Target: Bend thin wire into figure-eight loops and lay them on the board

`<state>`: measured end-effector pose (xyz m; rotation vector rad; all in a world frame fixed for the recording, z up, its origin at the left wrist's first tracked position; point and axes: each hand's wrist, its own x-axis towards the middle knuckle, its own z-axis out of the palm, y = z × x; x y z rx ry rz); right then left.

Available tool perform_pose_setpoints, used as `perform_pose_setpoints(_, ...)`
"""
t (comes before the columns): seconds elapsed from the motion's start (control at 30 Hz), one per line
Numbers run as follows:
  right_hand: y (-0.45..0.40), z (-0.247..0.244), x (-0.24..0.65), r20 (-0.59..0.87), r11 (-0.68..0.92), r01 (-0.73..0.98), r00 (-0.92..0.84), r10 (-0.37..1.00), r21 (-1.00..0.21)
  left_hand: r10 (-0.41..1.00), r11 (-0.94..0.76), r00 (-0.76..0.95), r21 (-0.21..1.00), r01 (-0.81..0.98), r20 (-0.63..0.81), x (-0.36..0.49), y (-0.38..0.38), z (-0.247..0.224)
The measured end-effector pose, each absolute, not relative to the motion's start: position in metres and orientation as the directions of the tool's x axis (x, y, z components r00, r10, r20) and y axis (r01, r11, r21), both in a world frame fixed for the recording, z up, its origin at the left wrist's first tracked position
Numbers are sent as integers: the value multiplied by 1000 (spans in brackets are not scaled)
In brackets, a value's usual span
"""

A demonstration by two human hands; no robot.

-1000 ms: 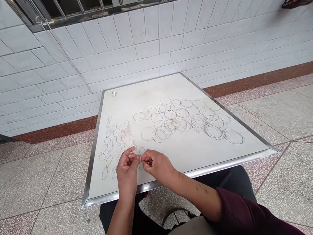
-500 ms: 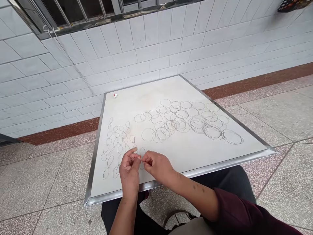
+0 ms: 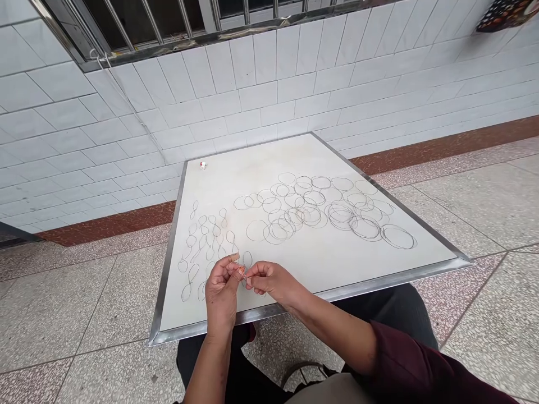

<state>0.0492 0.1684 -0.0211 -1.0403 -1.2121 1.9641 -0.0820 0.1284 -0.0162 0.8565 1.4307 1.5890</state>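
Close together over the near left part of the white board table (image 3: 261, 154), my two hands meet fingertip to fingertip. My left hand (image 3: 223, 283) pinches a thin wire loop (image 3: 247, 258) between thumb and fingers. My right hand (image 3: 272, 282) pinches the same wire just to the right. Part of the loop stands out above the fingertips; the rest is hidden by my fingers. Left of my hands lie several wires twisted into figure-eight shapes (image 3: 192, 274). Farther right, several round wire rings (image 3: 365, 227) overlap one another.
A small red and white object (image 3: 203, 165) sits in the far left corner of the table. The metal edging (image 3: 345, 290) runs along the near side, above my legs. Behind stands a white tiled wall (image 3: 236, 112) with a barred window (image 3: 168, 19).
The view has shifted slightly. My right hand has turned a little at the pinched wire, its fingers more bunched. My left hand keeps its pinch.
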Motion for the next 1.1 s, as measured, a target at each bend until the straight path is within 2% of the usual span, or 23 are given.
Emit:
perform_pose_setpoints(0.13,167,-18,52,-313,-442,-123,-542,780,-889,904,-20,-426,994,-106,-27,-83,127,-12)
perform_pose_setpoints(0.37,160,-1,51,-287,-384,-114,-482,828,-916,904,-8,-427,994,-108,-39,-83,116,4)
perform_pose_setpoints(0.53,157,-1,47,-221,-316,-139,-463,858,-939,911,44,-391,973,-225,-132,-79,105,-4)
perform_pose_setpoints(0.73,157,-7,42,-218,-303,-135,-439,872,-943,881,57,-426,940,-336,-205,-73,100,-9)
perform_pose_setpoints(0.9,168,-9,37,-290,-407,-184,-455,842,-895,865,59,-467,960,-273,-186,-74,98,-9)
perform_pose_setpoints(1.1,227,-1,10,-342,-452,-196,-420,840,-870,791,82,-607,996,-19,-77,-96,72,-30)
